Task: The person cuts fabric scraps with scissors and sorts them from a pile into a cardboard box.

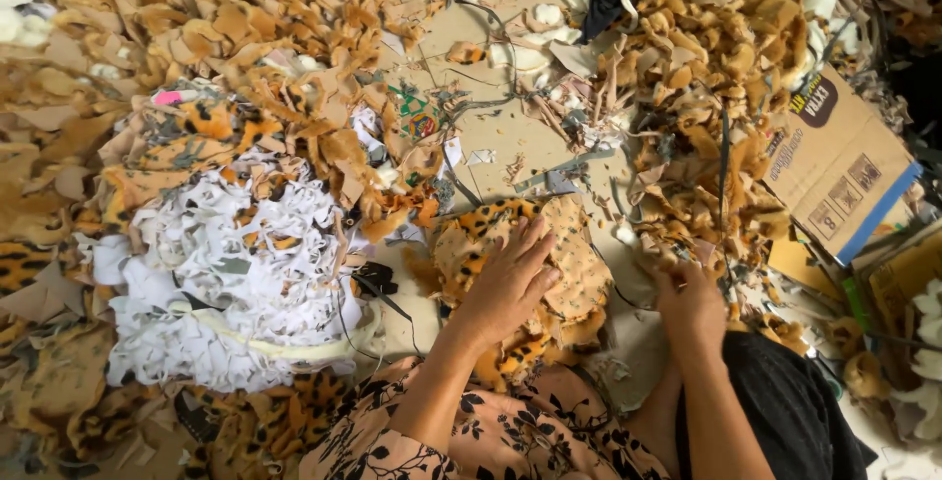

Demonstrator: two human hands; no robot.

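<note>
A: Head view, entry one. Landmark = the leopard-print fabric piece [520,264] lying just in front of the person's lap. State of the left hand [510,279]?

B: Left hand lies palm down on that piece, fingers spread flat and pointing up-right; pressing, not gripping, nothing closed in it.

A: Long axis of the piece?

B: Runs from lower left, near the floral sleeve [461,436], to upper right. Printed face shows at the upper-left edge; the tan backing faces up over most of the rest.

A: Right hand [690,303]?

B: Just right of the piece, at the foot of the tan scrap heap [706,78]. Fingers curled down into scraps; what they hold, and how tightly, cannot be told.

A: Surroundings, relative to the piece?

B: Left of it: a mound of white cut-out remnants [235,274]. Above and left: a broad spread of tan and orange offcuts [216,28]. Directly above: bare cardboard floor [510,136] with loose trimmings. Far right: a flattened cardboard box [834,166] with a blue edge
</note>
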